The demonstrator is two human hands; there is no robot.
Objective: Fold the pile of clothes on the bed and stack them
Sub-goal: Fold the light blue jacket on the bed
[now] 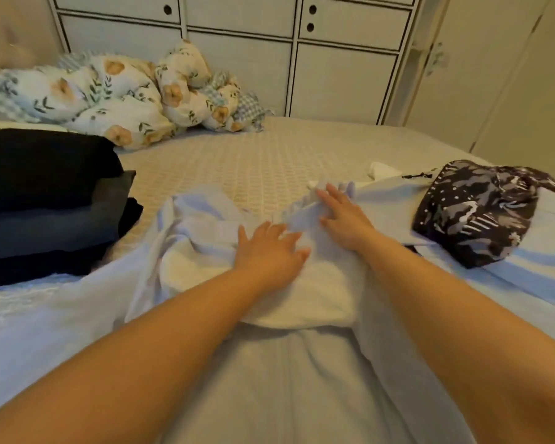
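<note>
The pale garment [186, 238] was soft, matt, creased cloth; the bed cover [263, 161] looked quilted (a raised diamond weave); the cupboard [343, 78] was smooth and painted.

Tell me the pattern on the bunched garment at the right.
Dark navy with a white-grey abstract print, head view.

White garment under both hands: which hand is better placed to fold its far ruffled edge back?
Right hand: its fingers already rest on the white garment's far ruffled edge; left hand lies flat nearer the middle.

Bare bedspread [257, 161] lies open ahead, flanked by dark folded stack [45, 200] and patterned garment [481, 213].
</note>
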